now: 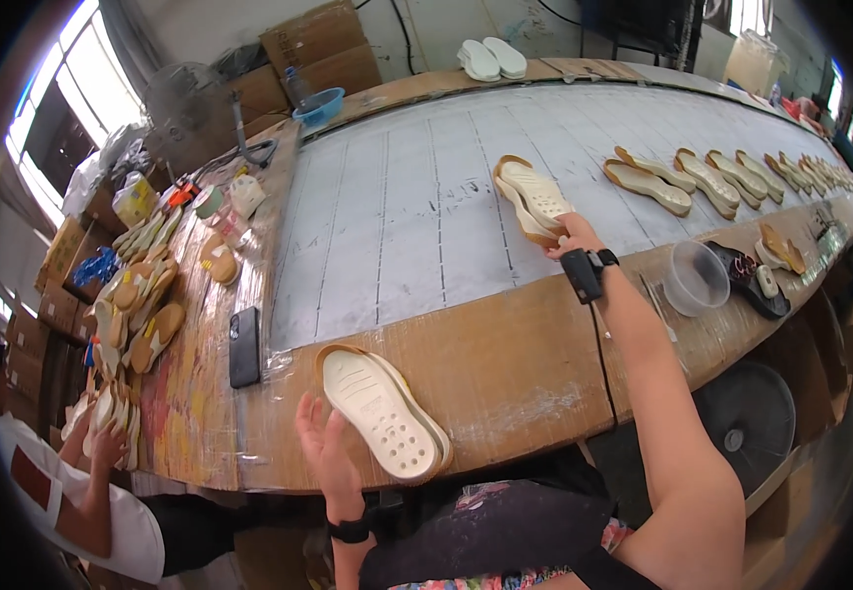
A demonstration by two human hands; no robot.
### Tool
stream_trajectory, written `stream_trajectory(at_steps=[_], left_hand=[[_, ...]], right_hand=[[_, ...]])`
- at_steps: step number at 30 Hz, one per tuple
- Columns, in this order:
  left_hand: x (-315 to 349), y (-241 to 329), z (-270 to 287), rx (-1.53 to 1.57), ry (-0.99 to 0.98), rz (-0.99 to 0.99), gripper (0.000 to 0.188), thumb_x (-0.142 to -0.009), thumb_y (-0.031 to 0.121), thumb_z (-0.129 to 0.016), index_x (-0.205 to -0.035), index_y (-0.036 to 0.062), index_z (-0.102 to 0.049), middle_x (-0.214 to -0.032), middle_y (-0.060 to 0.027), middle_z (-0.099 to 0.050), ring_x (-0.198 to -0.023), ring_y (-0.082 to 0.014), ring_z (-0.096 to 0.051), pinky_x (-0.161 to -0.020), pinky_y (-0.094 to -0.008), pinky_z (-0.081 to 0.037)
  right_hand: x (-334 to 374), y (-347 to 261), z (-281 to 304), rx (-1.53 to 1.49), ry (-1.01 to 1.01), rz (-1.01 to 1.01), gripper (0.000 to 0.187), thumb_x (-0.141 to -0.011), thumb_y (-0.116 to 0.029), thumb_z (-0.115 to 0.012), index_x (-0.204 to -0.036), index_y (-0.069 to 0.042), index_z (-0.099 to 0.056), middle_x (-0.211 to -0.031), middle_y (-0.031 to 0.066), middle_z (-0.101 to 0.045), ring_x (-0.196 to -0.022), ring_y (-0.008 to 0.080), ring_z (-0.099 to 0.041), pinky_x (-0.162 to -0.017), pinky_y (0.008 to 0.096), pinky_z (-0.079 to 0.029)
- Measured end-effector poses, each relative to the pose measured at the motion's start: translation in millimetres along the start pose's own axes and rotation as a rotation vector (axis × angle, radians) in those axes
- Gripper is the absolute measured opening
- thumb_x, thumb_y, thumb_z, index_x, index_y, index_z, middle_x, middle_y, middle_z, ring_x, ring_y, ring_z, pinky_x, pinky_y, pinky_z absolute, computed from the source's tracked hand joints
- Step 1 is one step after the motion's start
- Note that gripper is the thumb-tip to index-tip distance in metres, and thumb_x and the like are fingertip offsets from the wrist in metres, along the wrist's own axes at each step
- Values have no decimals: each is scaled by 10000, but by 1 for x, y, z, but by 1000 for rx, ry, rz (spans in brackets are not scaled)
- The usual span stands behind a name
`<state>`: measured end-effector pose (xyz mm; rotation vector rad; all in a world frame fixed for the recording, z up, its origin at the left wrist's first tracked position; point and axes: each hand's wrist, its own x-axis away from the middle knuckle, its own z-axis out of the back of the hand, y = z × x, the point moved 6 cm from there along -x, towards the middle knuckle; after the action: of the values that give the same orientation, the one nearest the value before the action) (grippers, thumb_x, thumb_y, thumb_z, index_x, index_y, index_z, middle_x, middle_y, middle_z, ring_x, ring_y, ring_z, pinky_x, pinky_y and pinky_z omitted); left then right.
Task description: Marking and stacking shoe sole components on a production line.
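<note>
At the far side of the cardboard edge, my right hand (576,237) grips the near end of a cream and tan shoe sole (534,197) over the pale lined surface. That sole seems to be doubled with another one under it. Close to me lies a stack of cream shoe soles (379,408) with tan edges and a cluster of round holes. Beside its left edge is my left hand (328,447), fingers apart and holding nothing. Further right, a row of cream and tan soles (647,185) runs along the lined surface.
A black phone (244,347) lies on the left table, near piled soles (156,337) and a co-worker's hands (107,442). A clear plastic tub (696,279) stands right of my wrist. At the back are a blue basin (319,106) and white soles (492,59).
</note>
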<state>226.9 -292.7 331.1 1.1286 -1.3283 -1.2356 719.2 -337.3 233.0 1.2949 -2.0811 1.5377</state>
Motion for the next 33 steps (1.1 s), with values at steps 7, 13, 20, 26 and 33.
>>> stream_trajectory(at_steps=[7,13,20,26,33], left_hand=[[-5,28,-92,432,-424,189,576,-858,164,-560,-1331,15,-268,-1338,-160,-305,-1221,-245,-332,-978,-393,-325],[-24,41,-101,988,-306,217,613,-837,473,-531,-1303,116,-353,-1282,-67,-438,-1211,-233,-383,-1003,-447,-314],[-19,8,-90,996,-343,218,468,-913,316,-459,-1262,19,-364,-1257,-135,-440,-1144,-262,-460,-973,-408,-392],[-3,34,-100,445,-428,-134,426,-920,281,-445,-1257,30,-373,-1250,-134,-445,-1112,-257,-488,-934,-398,-425],[-5,16,-86,1019,-552,185,437,-910,398,-377,-1163,52,-463,-1095,-123,-555,-978,-253,-565,-853,-383,-471]], right_hand=[[128,45,-87,228,-516,-67,385,-799,-106,-538,-1162,-36,-430,-1150,91,-439,-968,227,-496,-807,464,-427],[249,70,-130,489,-860,578,692,-707,-65,-662,-1310,3,-329,-1279,128,-425,-1095,217,-469,-897,333,-423],[315,88,-142,717,-1020,1018,835,-647,-172,-772,-1345,-66,-326,-1366,109,-376,-1125,176,-456,-802,270,-420],[306,93,-134,564,-989,951,738,-711,-87,-699,-1333,7,-312,-1373,162,-343,-1267,222,-340,-1007,316,-313],[309,116,-92,516,-1174,769,586,-760,-113,-617,-1289,6,-396,-1254,155,-490,-1162,216,-471,-954,318,-374]])
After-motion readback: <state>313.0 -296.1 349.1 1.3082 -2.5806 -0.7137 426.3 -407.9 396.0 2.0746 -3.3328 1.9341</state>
